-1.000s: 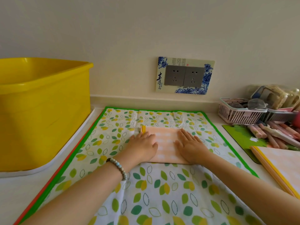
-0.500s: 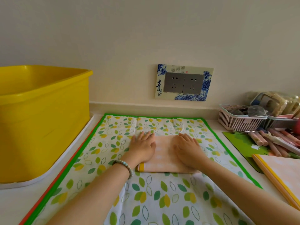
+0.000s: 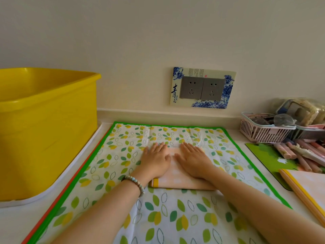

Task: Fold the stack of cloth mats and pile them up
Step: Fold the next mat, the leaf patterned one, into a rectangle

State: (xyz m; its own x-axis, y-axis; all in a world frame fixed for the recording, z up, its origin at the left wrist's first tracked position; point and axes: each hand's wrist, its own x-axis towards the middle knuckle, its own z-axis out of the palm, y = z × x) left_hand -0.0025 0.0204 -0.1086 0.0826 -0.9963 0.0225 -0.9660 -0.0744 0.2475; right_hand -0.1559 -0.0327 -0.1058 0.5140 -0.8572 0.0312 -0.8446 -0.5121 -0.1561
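Folded peach mat laid on leaf-print mat at table centre, pressed flat by left hand and right hand, fingers straight, nothing gripped, peach mat pile seen near right, yellow tub at left.

Wall plate: a decorated surround of two grey sockets, on the wall above the desk; it carries the writing.
Large character: 青, in black brush strokes, on the plate's left strip.
Lower character: smaller and black, just under the first; it looks like 花, so the pair reads 青花.
Small characters: two tiny black marks just right of the lower one, too small to read.
Fine print: several short columns along the plate's top strip, too small to read.
Red seal: a small red stamp beside the fine print; its characters cannot be told.
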